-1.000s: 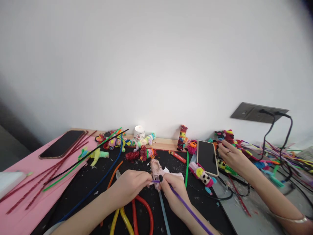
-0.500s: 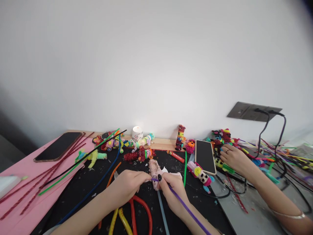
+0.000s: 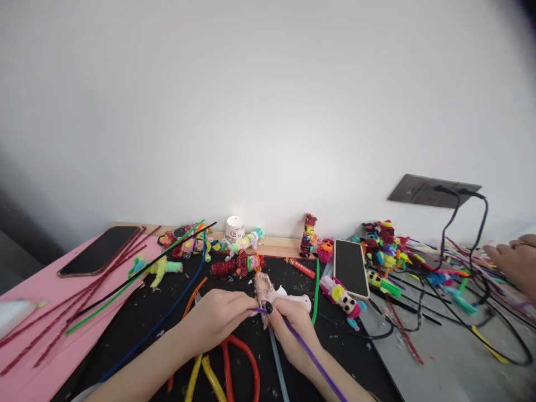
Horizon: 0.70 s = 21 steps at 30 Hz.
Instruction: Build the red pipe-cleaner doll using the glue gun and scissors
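Both bare hands are at close work over the black mat (image 3: pixel 347 357) in the middle of the bench (image 3: pixel 460 371). The left hand (image 3: pixel 220 310) has its fingertips closed on the short end of a purple pipe cleaner (image 3: pixel 312 357); the right hand (image 3: pixel 295 321) pinches the same strand just beside that spot, thumb on top. The rest of it runs back over the right wrist to the near edge of the view.

From here it looks like a shaping step, bending or twisting that small end, though the fingers hide any fold. The next move, I'd say, calls for a firm left pinch and a small turn of the right fingertips, with the long tail left loose.

A pale glue gun (image 3: pixel 291 298) lies just beyond the fingers, its tip stained, so I'd mind the knuckles there. Tools with red handles (image 3: pixel 255 365) and yellow handles (image 3: pixel 213 379) lie on the near side, below the left hand. Off to the right is another person's hand (image 3: pixel 517 259), well apart.
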Available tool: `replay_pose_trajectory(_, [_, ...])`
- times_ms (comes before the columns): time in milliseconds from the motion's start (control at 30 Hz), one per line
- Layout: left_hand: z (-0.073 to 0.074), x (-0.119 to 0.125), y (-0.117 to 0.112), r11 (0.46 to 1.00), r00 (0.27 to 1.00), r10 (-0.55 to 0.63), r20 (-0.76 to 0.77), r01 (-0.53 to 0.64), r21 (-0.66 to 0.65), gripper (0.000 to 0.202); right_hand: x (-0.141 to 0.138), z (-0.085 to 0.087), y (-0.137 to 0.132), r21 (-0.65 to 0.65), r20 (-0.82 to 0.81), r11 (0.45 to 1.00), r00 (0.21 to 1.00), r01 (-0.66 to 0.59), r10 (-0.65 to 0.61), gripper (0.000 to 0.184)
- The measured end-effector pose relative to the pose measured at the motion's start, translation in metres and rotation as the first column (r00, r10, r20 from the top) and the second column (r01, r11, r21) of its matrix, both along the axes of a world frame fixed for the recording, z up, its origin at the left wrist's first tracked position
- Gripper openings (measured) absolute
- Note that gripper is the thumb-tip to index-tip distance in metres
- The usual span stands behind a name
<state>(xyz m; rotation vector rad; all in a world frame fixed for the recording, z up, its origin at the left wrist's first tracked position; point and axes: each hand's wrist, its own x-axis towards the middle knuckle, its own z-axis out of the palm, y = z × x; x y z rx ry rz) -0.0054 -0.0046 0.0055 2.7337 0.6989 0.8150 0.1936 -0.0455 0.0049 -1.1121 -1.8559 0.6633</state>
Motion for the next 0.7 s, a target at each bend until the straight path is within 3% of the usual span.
replay_pose_trajectory(333, [-0.0066,-0.0022,0.0019,0.999,0.999,-0.035,-0.01,0.035,0.0,0.039,0.0014,-0.0089,0.0023,0.01,-0.014,0.999,0.999,0.049,-0.049,0.038])
replay_pose_trajectory(567, [-0.0019,-0.0016,0.0016,0.998,0.993,0.065,0.096,-0.062,-0.033,0.032,0.0007,-0.0003,0.0001,-0.306,-0.205,0.95,0.97,0.064,-0.131,0.044])
replay_pose_trajectory(700, [0.002,-0.0006,-0.0004,0.996,0.987,0.087,0.136,-0.087,-0.005,0.026,-0.0006,0.0,0.0002,-0.393,-0.294,0.919,0.943,0.029,-0.156,0.047])
